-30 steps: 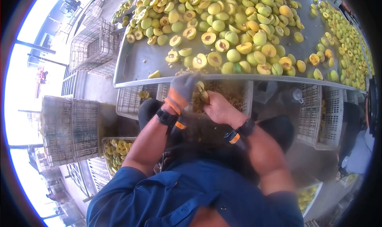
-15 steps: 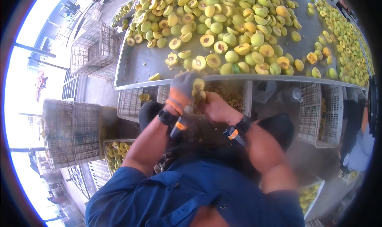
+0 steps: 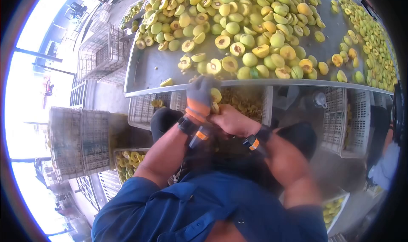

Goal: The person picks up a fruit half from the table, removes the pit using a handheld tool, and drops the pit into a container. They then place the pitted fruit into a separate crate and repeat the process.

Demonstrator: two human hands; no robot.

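My left hand (image 3: 199, 98), in a grey and orange glove, is closed round a cut piece of yellow-green stone fruit (image 3: 216, 95) just below the table's front edge. My bare right hand (image 3: 233, 119) is right beside it, touching or nearly touching the fruit. Its fingers curl inward, and whatever they grip is hidden. Above both hands, many halved stone fruits (image 3: 238, 49) lie heaped on the metal table (image 3: 148, 70), some cut side up with brown centres. Beneath the hands, a crate (image 3: 267, 108) holds small yellow-brown fruit scraps (image 3: 242, 101).
Stacked pale crates (image 3: 80, 142) stand at the left, near a crate of fruit pieces (image 3: 127, 161). Another crate (image 3: 346, 123) and a clear plastic jug (image 3: 316, 99) are under the table at right. Part of another person (image 3: 384, 161) shows at the right edge.
My right hand has moved left and slightly down, closer to my left hand. The fruit piece in my left hand is now more covered by the fingers. The view has shifted slightly.
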